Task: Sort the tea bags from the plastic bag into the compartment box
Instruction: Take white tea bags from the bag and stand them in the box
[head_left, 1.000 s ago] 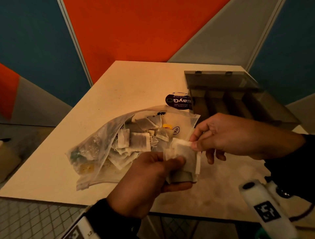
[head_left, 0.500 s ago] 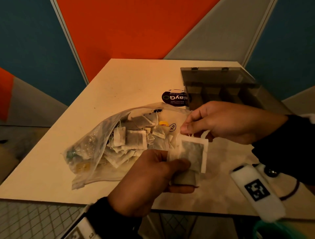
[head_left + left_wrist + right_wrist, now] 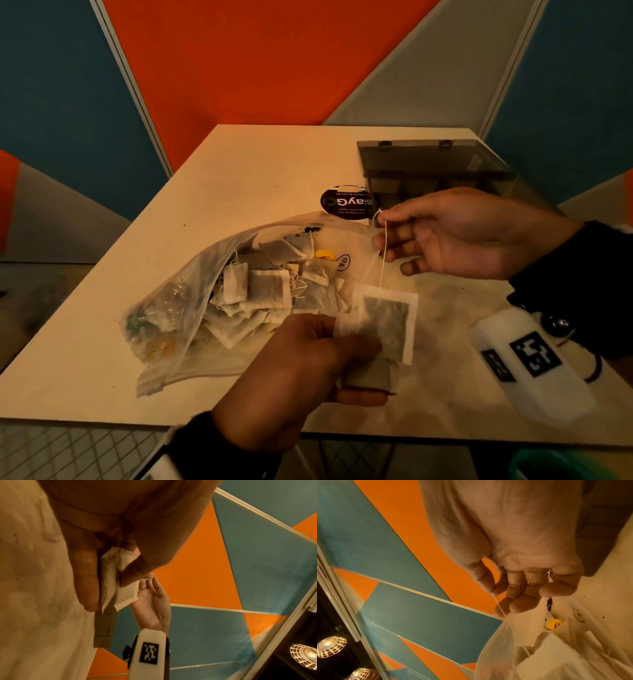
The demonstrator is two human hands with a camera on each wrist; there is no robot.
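A clear plastic bag holding several tea bags lies on the table, its mouth toward the right. My left hand grips a small bunch of tea bags near the front edge; the same bunch shows between thumb and fingers in the left wrist view. My right hand pinches the white string of one tea bag, which hangs taut from it while its lower part stays under my left thumb. The string runs down from my right thumb. The dark compartment box stands open behind my right hand.
A round dark sticker lies on the table left of the box. Dark crumbs speckle the tabletop near the bag mouth. Blue, orange and grey wall panels close in behind the table. The table's front edge runs just under my left wrist.
My right hand rose from the tea bag's top edge and moved back toward the box, drawing the string out taut. The tea bag has unfolded flat above my left hand's bunch.
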